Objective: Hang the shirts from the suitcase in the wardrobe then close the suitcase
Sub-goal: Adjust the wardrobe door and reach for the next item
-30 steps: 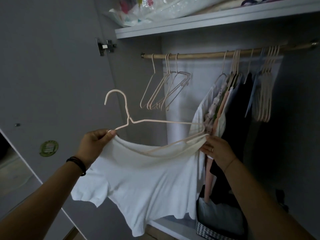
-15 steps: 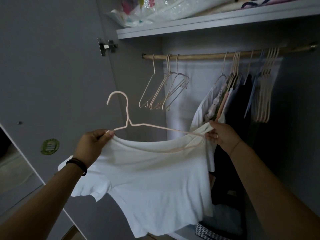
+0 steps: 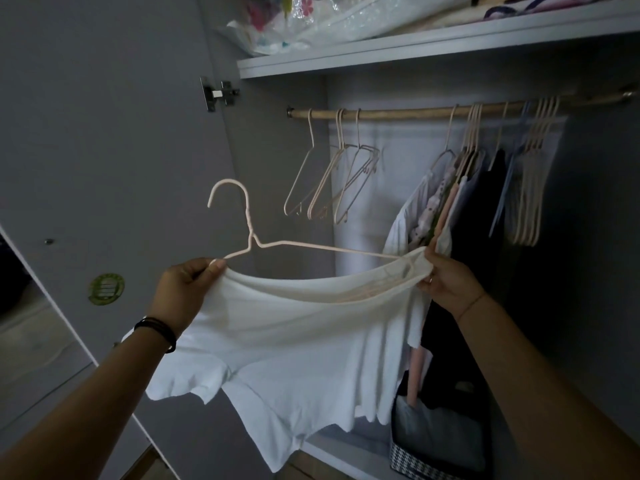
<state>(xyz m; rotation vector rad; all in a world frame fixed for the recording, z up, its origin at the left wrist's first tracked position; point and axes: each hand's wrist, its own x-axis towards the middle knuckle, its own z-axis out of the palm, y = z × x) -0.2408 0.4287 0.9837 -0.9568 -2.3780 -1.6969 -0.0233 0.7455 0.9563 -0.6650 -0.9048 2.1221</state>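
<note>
I hold a white shirt [image 3: 298, 344] stretched out in front of the open wardrobe. My left hand [image 3: 185, 291] pinches its neckline together with the left arm of a pale pink wire hanger [image 3: 247, 223]. My right hand [image 3: 446, 280] grips the shirt's other edge, pulled over the hanger's right end. The hanger's hook stands free, below and left of the wooden rail [image 3: 408, 111]. The suitcase is out of view.
Empty pink hangers [image 3: 329, 181] hang at the rail's left. Hung clothes [image 3: 446, 202] and several more hangers [image 3: 531, 188] fill its right. A shelf [image 3: 415, 50] with bagged items lies above. The wardrobe door [image 3: 104, 150] stands open at left. A patterned basket [image 3: 408, 455] sits below.
My right hand has risen and drawn the shirt's edge up over the hanger's right end. The left hand has stayed almost still.
</note>
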